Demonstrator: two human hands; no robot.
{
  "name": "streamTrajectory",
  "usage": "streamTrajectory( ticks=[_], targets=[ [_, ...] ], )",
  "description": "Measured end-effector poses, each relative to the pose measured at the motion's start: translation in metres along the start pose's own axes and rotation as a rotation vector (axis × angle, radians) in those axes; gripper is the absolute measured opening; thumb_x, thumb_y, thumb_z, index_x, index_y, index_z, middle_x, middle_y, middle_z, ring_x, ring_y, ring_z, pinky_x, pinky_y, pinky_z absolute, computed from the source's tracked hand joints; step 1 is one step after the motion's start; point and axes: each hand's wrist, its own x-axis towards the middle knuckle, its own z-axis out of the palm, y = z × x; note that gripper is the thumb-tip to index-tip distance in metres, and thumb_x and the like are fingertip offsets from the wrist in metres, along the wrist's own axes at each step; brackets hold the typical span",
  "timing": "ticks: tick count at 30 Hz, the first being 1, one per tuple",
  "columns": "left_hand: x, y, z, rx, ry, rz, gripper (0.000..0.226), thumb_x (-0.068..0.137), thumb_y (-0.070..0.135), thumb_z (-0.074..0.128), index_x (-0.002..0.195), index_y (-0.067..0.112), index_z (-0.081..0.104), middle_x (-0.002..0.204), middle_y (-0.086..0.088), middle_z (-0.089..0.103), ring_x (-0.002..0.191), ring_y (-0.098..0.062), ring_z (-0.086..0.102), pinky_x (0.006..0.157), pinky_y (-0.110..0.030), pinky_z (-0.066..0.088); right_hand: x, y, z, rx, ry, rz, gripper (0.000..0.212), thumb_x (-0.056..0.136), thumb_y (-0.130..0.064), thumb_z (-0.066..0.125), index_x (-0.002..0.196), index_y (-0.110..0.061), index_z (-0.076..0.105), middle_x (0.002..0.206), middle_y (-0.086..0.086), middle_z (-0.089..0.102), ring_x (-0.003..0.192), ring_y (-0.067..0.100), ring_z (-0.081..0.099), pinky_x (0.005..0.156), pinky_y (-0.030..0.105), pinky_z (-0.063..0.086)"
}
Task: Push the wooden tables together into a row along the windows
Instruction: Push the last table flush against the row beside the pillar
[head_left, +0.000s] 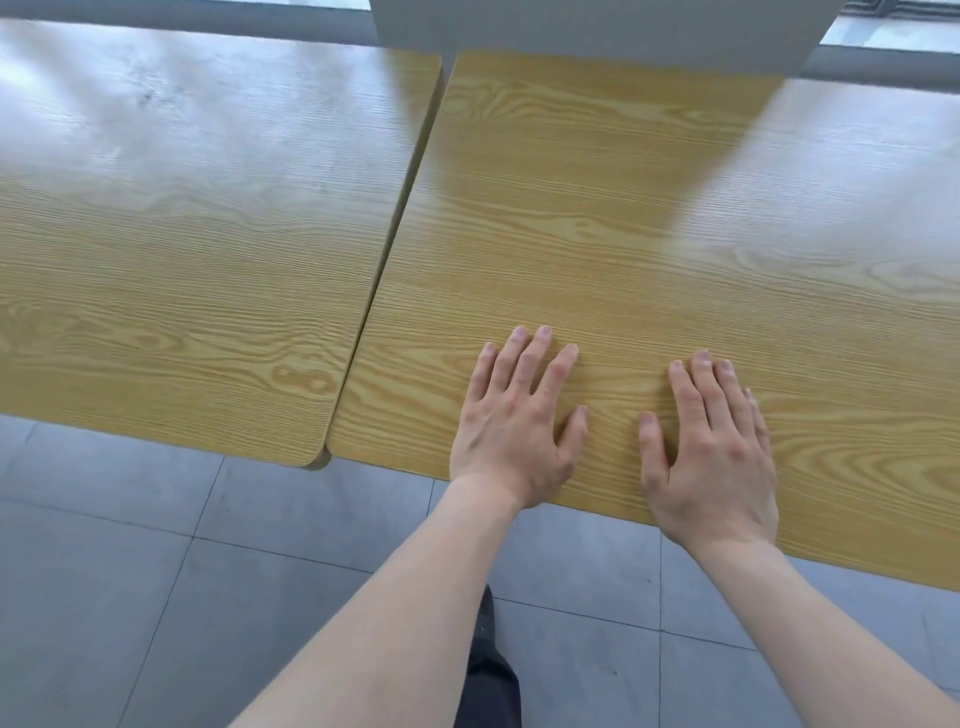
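Observation:
Two wooden tables stand side by side below the windows. The left table (171, 249) and the right table (649, 234) nearly touch, with a thin dark seam between their edges. The right table's near edge sits slightly closer to me than the left one's. My left hand (517, 431) lies flat, palm down, on the right table near its front edge. My right hand (711, 452) lies flat beside it on the same top. Both hands have their fingers spread and hold nothing.
A white pillar (597, 26) rises at the far side behind the seam, with window frames (883, 65) to either side. Grey floor tiles (156, 571) lie in front of the tables. A dark trouser leg and shoe (488, 670) show below.

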Motion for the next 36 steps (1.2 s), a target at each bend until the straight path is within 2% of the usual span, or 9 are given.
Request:
streamTrajectory(
  ticks=[11, 13, 16, 19, 22, 24, 30, 36],
  targets=[
    [-0.002, -0.006, -0.001, -0.040, -0.030, 0.011, 0.063, 0.102, 0.055, 0.030, 0.159, 0.031, 0.025, 0.170, 0.003, 0.013, 0.158, -0.017, -0.001, 0.127, -0.045, 0.004, -0.002, -0.006, -0.006, -0.046, -0.062, 0.005, 0.064, 0.101, -0.046, 0.035, 0.154, -0.011, 0.038, 0.165, 0.010, 0.031, 0.156, 0.027, 0.018, 0.127, 0.045, 0.014],
    [-0.002, -0.006, -0.006, -0.044, -0.058, 0.016, 0.062, 0.102, 0.056, 0.031, 0.159, 0.031, 0.027, 0.170, 0.003, 0.015, 0.158, -0.017, 0.001, 0.127, -0.045, 0.005, 0.001, -0.007, -0.012, -0.090, -0.107, -0.013, 0.064, 0.101, -0.046, 0.034, 0.151, -0.008, 0.043, 0.161, 0.013, 0.037, 0.154, 0.030, 0.025, 0.125, 0.047, 0.021],
    [0.012, -0.010, -0.023, -0.015, -0.090, 0.019, 0.062, 0.099, 0.056, 0.035, 0.154, 0.028, 0.036, 0.165, 0.001, 0.030, 0.156, -0.021, 0.017, 0.125, -0.044, 0.009, 0.021, -0.007, -0.031, -0.122, -0.145, -0.005, 0.060, 0.100, -0.046, 0.034, 0.141, -0.007, 0.056, 0.150, 0.014, 0.053, 0.144, 0.032, 0.042, 0.117, 0.049, 0.036],
    [0.046, -0.014, -0.054, 0.006, -0.083, 0.012, 0.064, 0.099, 0.057, 0.029, 0.156, 0.028, 0.031, 0.166, 0.001, 0.028, 0.156, -0.022, 0.017, 0.126, -0.041, 0.005, 0.048, -0.005, -0.053, -0.113, -0.145, 0.068, 0.059, 0.101, -0.044, 0.033, 0.139, -0.008, 0.058, 0.146, 0.013, 0.057, 0.141, 0.030, 0.047, 0.114, 0.047, 0.041],
    [0.090, -0.013, -0.086, -0.002, -0.087, 0.033, 0.065, 0.101, 0.058, 0.028, 0.160, 0.031, 0.018, 0.169, 0.004, 0.016, 0.157, -0.018, 0.006, 0.128, -0.038, -0.001, 0.078, -0.004, -0.070, -0.105, -0.159, 0.097, 0.063, 0.100, -0.047, 0.027, 0.142, -0.009, 0.056, 0.147, 0.011, 0.056, 0.142, 0.028, 0.047, 0.115, 0.045, 0.040],
    [0.119, -0.008, -0.104, -0.011, -0.066, 0.042, 0.065, 0.102, 0.058, 0.029, 0.160, 0.031, 0.016, 0.169, 0.005, 0.016, 0.157, -0.017, 0.006, 0.128, -0.038, -0.001, 0.099, -0.003, -0.079, -0.100, -0.166, 0.105, 0.064, 0.101, -0.048, 0.025, 0.144, -0.010, 0.055, 0.149, 0.009, 0.055, 0.143, 0.027, 0.045, 0.115, 0.043, 0.039],
    [0.203, 0.002, -0.131, 0.014, -0.022, 0.065, 0.063, 0.102, 0.058, 0.030, 0.158, 0.031, 0.019, 0.168, 0.006, 0.020, 0.156, -0.017, 0.010, 0.128, -0.038, 0.003, 0.178, 0.007, -0.093, -0.089, -0.220, 0.123, 0.062, 0.103, -0.048, 0.029, 0.150, -0.013, 0.046, 0.157, 0.007, 0.045, 0.150, 0.024, 0.034, 0.121, 0.039, 0.027],
    [0.265, -0.001, -0.144, 0.056, -0.021, 0.046, 0.063, 0.101, 0.058, 0.029, 0.158, 0.031, 0.021, 0.166, 0.007, 0.023, 0.155, -0.016, 0.014, 0.128, -0.038, 0.005, 0.258, 0.016, -0.093, -0.080, -0.254, 0.102, 0.066, 0.102, -0.052, 0.022, 0.152, -0.014, 0.043, 0.159, 0.007, 0.042, 0.151, 0.025, 0.032, 0.122, 0.039, 0.026]
  ],
)
